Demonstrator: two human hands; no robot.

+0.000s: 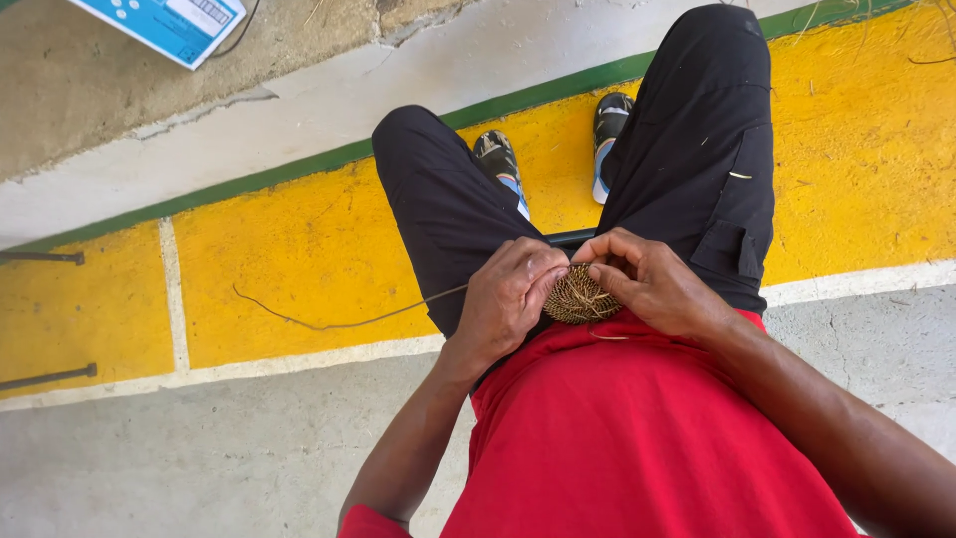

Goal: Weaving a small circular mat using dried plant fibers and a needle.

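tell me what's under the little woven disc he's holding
Under the woven disc lie black trousers and a red shirt. The left hand and right hand cover its edges.

Counted two hands, left hand (508, 299) and right hand (647, 284), on one small woven disc (578, 297). One long fibre strand (339, 321) trailed left, two shoes (498, 159) sat far, one blue box (169, 25) far left.

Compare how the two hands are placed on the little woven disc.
The left hand covers the left edge of the woven disc, knuckles up, and a long loose fibre strand trails out past it. The right hand pinches the disc's top right edge with its fingertips. Both grip the same disc over the lap.
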